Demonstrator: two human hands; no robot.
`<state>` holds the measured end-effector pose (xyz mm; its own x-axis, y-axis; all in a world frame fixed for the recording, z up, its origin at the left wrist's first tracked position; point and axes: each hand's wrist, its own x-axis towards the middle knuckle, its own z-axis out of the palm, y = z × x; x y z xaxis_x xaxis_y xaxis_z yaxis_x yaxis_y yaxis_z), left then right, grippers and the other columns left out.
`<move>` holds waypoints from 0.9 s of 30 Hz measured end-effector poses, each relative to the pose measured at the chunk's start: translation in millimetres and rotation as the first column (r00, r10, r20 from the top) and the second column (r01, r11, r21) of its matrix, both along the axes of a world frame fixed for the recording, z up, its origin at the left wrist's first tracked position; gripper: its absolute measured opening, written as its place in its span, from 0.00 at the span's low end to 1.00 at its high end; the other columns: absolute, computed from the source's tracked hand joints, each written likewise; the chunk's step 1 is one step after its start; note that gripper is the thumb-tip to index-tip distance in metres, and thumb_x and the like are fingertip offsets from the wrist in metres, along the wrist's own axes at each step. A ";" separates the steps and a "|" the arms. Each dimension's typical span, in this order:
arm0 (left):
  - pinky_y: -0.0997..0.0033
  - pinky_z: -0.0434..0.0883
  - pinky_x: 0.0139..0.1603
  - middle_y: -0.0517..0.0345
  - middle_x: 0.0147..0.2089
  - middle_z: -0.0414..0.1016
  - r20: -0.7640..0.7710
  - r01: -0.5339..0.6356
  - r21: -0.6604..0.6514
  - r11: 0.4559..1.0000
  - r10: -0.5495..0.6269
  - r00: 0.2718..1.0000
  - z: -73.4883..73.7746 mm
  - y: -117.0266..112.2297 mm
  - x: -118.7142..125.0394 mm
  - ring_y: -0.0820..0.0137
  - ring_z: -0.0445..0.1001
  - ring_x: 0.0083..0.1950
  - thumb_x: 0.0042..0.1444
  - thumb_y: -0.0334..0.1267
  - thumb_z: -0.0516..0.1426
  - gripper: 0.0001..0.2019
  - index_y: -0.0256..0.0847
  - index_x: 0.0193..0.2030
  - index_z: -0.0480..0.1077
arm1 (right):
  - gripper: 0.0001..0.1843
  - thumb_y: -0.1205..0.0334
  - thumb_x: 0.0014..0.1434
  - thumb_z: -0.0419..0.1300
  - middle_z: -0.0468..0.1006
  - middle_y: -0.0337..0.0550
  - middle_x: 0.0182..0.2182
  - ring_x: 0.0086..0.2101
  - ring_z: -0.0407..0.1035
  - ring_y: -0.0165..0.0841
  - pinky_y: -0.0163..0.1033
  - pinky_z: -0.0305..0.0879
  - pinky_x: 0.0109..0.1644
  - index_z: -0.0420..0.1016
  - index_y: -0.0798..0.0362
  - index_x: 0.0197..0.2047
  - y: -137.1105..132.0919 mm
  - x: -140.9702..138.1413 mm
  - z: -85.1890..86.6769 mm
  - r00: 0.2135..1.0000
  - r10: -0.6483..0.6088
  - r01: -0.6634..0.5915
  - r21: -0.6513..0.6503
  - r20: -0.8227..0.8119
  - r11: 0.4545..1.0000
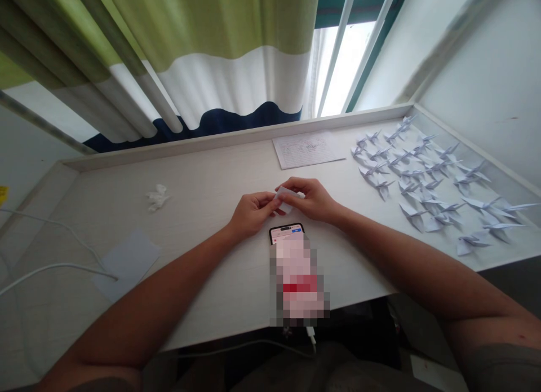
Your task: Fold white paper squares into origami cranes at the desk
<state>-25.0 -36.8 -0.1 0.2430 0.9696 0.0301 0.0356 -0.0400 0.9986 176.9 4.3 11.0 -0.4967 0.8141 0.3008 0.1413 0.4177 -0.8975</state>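
Both hands meet over the middle of the white desk (203, 211), holding one small piece of folded white paper (286, 203) between them. My left hand (252, 212) pinches its left side with thumb and fingers. My right hand (310, 198) grips the right side, its thumb lying across the paper and the fingers curled behind. Part of the paper is hidden by the fingers. Just below the hands lies a smartphone (287, 234) with its screen lit; most of it is blurred out. Many folded white paper cranes (416, 172) stand in a group to the right.
A sheet with writing (308, 149) lies at the back. Crumpled white paper (157, 198) is on the left, and a plain paper sheet (127, 262) sits near my left forearm under a white cable (63, 266). A raised rim (236, 135) borders the desk before the curtain (236, 70).
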 end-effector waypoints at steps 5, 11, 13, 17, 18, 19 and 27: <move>0.65 0.79 0.37 0.51 0.34 0.86 0.047 -0.015 -0.057 0.998 0.017 0.999 0.5 4.6 -5.1 0.62 0.84 0.34 0.51 0.57 0.73 0.24 0.37 0.41 0.83 | 0.11 0.53 0.64 0.68 0.85 0.44 0.36 0.35 0.75 0.35 0.42 0.71 0.41 0.84 0.52 0.40 2.3 0.7 -2.1 0.997 0.016 -0.022 -0.086 -0.080 0.996; 0.65 0.79 0.40 0.48 0.35 0.86 0.070 0.020 -0.102 0.995 -0.013 0.997 6.2 7.4 -9.1 0.61 0.85 0.37 0.53 0.59 0.71 0.25 0.35 0.42 0.84 | 0.11 0.54 0.64 0.67 0.84 0.43 0.35 0.36 0.77 0.34 0.42 0.74 0.43 0.84 0.53 0.42 5.8 4.2 -3.2 0.982 0.092 -0.127 -0.219 -0.163 0.968; 0.66 0.79 0.40 0.46 0.38 0.87 0.065 0.035 -0.114 0.993 -0.028 0.998 8.7 7.0 -9.1 0.61 0.86 0.39 0.56 0.60 0.69 0.26 0.35 0.44 0.84 | 0.10 0.56 0.65 0.67 0.84 0.42 0.34 0.35 0.76 0.33 0.41 0.73 0.42 0.84 0.53 0.41 5.9 4.0 -4.5 0.983 0.082 -0.112 -0.182 -0.165 0.977; 0.68 0.78 0.40 0.44 0.44 0.88 0.054 0.066 -0.141 0.988 -0.059 0.997 8.5 6.7 -9.4 0.61 0.87 0.41 0.53 0.57 0.72 0.27 0.34 0.48 0.83 | 0.08 0.58 0.64 0.66 0.82 0.42 0.34 0.35 0.75 0.32 0.40 0.71 0.41 0.83 0.53 0.38 5.9 2.2 -7.6 0.985 0.056 -0.079 -0.133 -0.164 0.988; 0.68 0.78 0.40 0.44 0.44 0.88 0.053 0.067 -0.145 0.987 -0.059 0.997 7.3 6.8 -9.4 0.60 0.87 0.41 0.52 0.57 0.72 0.27 0.34 0.49 0.83 | 0.08 0.58 0.64 0.66 0.82 0.42 0.34 0.35 0.75 0.32 0.40 0.71 0.42 0.82 0.53 0.38 6.1 1.7 -8.4 0.984 0.048 -0.074 -0.145 -0.172 0.987; 0.67 0.79 0.40 0.44 0.44 0.88 0.049 0.063 -0.148 0.987 -0.056 0.997 5.9 6.9 -9.3 0.60 0.87 0.41 0.52 0.56 0.73 0.28 0.34 0.49 0.83 | 0.07 0.58 0.63 0.66 0.82 0.42 0.35 0.36 0.75 0.33 0.40 0.71 0.42 0.82 0.53 0.39 6.3 1.2 -9.1 0.982 0.038 -0.069 -0.163 -0.182 0.984; 0.67 0.79 0.38 0.50 0.33 0.85 0.018 -0.034 -0.097 0.995 0.036 0.999 -0.2 4.5 -4.6 0.60 0.86 0.36 0.53 0.61 0.71 0.29 0.34 0.47 0.81 | 0.11 0.57 0.62 0.68 0.75 0.38 0.34 0.34 0.71 0.32 0.40 0.70 0.40 0.72 0.51 0.42 6.7 1.1 -9.0 0.970 -0.007 -0.052 -0.235 -0.244 0.971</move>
<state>-29.6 -32.3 -0.2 0.2094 0.9760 -0.0599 0.0152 0.0580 0.9982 178.0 11.0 2.0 -0.4521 0.8662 0.2129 -0.0988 0.1887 -0.9771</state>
